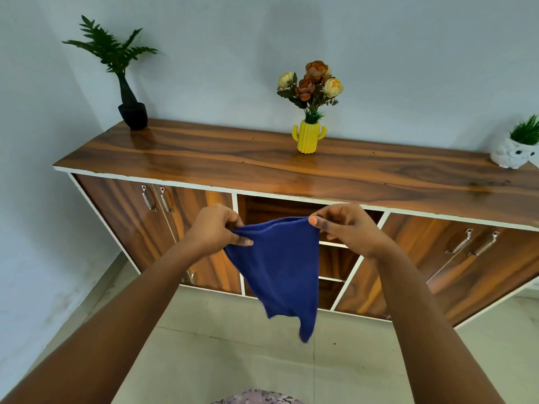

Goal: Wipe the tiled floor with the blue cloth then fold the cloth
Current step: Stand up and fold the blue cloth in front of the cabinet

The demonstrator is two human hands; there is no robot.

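The blue cloth (280, 269) hangs in the air in front of me, held up by its top edge. My left hand (214, 227) pinches the cloth's upper left corner, bunching the fabric there. My right hand (345, 225) pinches the upper right corner between thumb and fingers. The cloth droops to a narrow tail below, well above the pale tiled floor (233, 354).
A long wooden sideboard (262, 167) stands against the wall straight ahead, with handled doors and open middle shelves behind the cloth. On its top are a black-potted plant (132, 112), a yellow cactus vase of flowers (309, 138) and a white owl planter (514, 154).
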